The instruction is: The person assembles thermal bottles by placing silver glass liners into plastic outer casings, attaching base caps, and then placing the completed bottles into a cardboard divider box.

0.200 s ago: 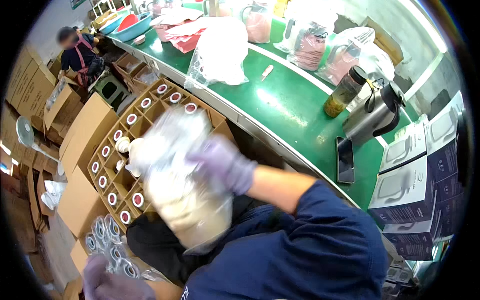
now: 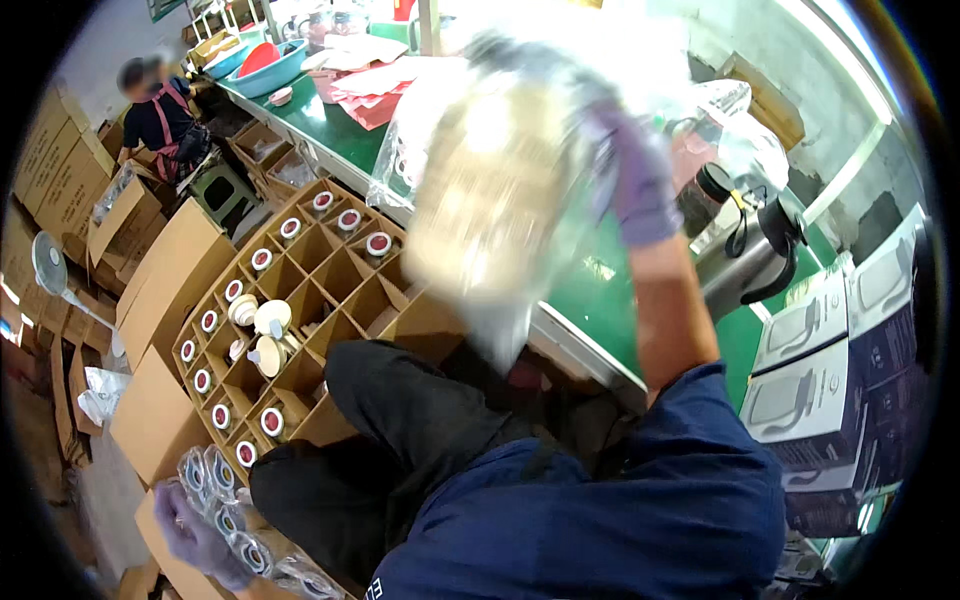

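In the head view my hands are well apart, both in purple gloves. My right hand is raised over the green bench, clamped on the upper right part of a clear bag. The bag and its cream contents are badly blurred, so I can't tell how many pieces are inside or exactly how each finger sits. The bag hangs in front of the bench edge, its loose lower corner pointing down near my knees.

My left hand is low on my left, fingers curled, just beside the wrapped rings; I can't tell whether it holds anything.

Between the bag and my left hand is the open carton, split into cells by dividers. Red-centred white caps show in many cells along its sides, and a few cream parts sit in a cluster near its middle.

On the bench to my right are a dark-lidded bottle and a steel jug, with printed boxes stacked nearby. Pink sheets and a blue basin are at the far left end, near a seated co-worker.
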Demonstrator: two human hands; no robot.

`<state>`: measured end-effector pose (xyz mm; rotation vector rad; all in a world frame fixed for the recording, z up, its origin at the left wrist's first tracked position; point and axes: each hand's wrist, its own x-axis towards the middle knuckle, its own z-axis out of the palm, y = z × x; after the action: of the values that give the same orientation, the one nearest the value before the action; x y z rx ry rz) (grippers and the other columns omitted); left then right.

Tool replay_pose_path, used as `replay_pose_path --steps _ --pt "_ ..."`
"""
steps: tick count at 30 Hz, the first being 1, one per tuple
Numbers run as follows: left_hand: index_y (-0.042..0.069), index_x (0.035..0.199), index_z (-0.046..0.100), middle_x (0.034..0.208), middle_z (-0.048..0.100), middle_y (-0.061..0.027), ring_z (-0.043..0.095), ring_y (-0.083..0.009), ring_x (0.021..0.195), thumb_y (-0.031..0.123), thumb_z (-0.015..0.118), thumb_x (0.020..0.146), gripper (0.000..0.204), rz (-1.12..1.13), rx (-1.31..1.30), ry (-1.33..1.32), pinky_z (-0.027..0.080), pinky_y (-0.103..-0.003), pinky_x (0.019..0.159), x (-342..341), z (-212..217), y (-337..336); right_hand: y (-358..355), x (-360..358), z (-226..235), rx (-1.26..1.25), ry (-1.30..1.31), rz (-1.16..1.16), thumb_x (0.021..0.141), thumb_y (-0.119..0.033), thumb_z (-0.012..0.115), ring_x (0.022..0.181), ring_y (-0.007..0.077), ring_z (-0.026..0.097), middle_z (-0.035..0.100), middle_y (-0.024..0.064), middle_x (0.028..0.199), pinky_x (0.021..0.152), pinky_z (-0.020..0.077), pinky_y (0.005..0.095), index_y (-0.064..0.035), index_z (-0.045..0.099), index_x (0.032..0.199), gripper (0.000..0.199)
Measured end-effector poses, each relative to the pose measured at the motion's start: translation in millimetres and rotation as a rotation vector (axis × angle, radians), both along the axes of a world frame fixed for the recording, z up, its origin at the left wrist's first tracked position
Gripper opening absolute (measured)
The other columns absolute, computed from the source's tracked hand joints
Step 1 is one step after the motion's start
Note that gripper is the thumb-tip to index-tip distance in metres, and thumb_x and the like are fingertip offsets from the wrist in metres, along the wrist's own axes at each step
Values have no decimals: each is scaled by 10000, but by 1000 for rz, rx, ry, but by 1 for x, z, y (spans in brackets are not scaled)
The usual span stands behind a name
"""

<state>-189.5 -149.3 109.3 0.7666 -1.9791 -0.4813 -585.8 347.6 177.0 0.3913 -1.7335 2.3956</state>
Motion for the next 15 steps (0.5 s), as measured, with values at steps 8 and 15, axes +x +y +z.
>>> replay_pose_path --steps 8,15 --pt "-76 1171 656 1107 723 -210 697 -264 977 195 589 982 338 198 375 -395 543 -388 834 167 -191 -141 106 -218 -30 425 296 -849 851 -311 762 818 231 639 693 133 893 721 512 388 -5 688 1079 389" --pt "24 1420 517 1355 580 -271 509 -394 1296 472 658 829 755 598 499 -768 397 -451 1089 263 -214 -102 170 -319 -117 1138 285 -728 885 -284 731 934 236 623 666 140 1029 816 502 380 -4 650 1166 406"
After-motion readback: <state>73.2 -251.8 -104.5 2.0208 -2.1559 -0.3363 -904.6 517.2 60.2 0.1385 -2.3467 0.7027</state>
